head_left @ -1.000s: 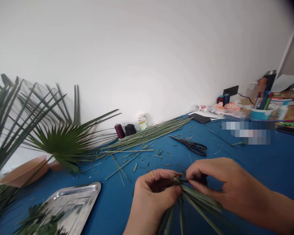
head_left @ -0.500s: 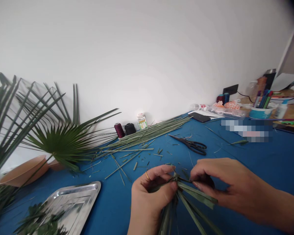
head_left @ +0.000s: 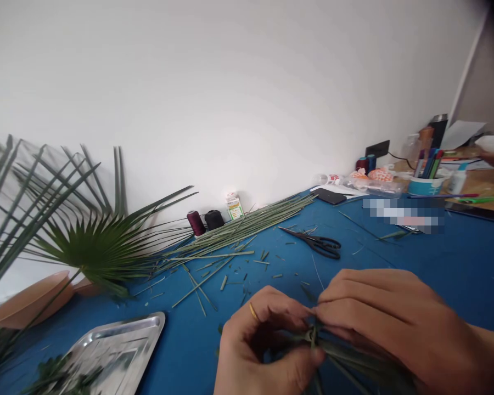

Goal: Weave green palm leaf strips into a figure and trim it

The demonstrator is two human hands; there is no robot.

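Both hands work close together at the lower middle of the view, on a woven knot of green palm leaf strips (head_left: 312,333). My left hand (head_left: 259,340), with a ring on one finger, pinches the knot between thumb and fingers. Its strips trail down and to the right, partly covered by my right hand (head_left: 379,318). The fingers of that hand are closed at the knot's upper right, touching the left fingertips; what they grip there is mostly hidden. Black scissors (head_left: 319,243) lie beyond the hands, among small leaf offcuts (head_left: 224,282).
A metal tray (head_left: 158,329) holding dark green leaf pieces is at lower left, near a peach bowl (head_left: 28,302). A fan palm leaf (head_left: 94,241) leans behind. Long cut strips (head_left: 251,219) lie along the wall by thread spools (head_left: 196,223). A pen cup (head_left: 426,185) stands right.
My right hand has moved left and turned over the knot, up against the left fingers. The knot sits lower and farther right in view, and the view has shifted slightly.
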